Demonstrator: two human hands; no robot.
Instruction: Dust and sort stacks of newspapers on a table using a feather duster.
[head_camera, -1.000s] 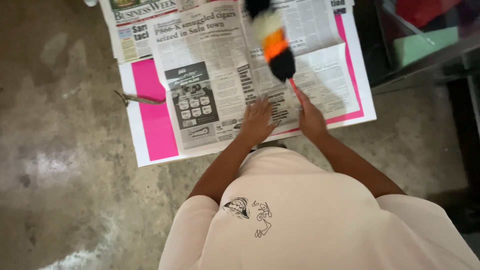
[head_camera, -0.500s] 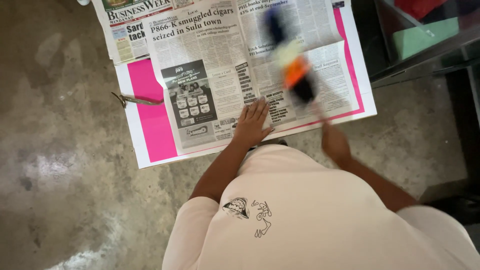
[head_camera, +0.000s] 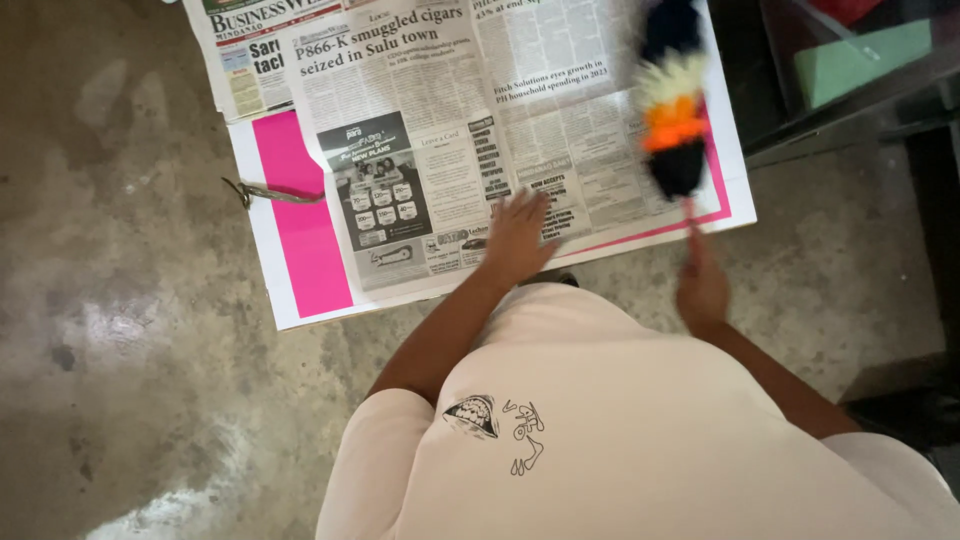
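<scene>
My left hand (head_camera: 518, 238) lies flat with fingers spread on a newspaper (head_camera: 450, 130) that covers a pink and white board (head_camera: 300, 240) on the concrete floor. My right hand (head_camera: 702, 285) grips the thin handle of a feather duster (head_camera: 672, 110), whose black, cream and orange head is blurred over the newspaper's right side near the board's edge.
A small metal tool, perhaps scissors (head_camera: 270, 192), lies on the board's left edge. A dark glass-fronted unit with a green block (head_camera: 860, 55) stands at the upper right. My pale shirt (head_camera: 620, 430) fills the lower frame. Bare concrete floor (head_camera: 120, 350) spreads to the left.
The duster swept from the newspaper's middle to its right side. My right hand drew back off the paper toward the floor. My left hand stayed pressed on the paper.
</scene>
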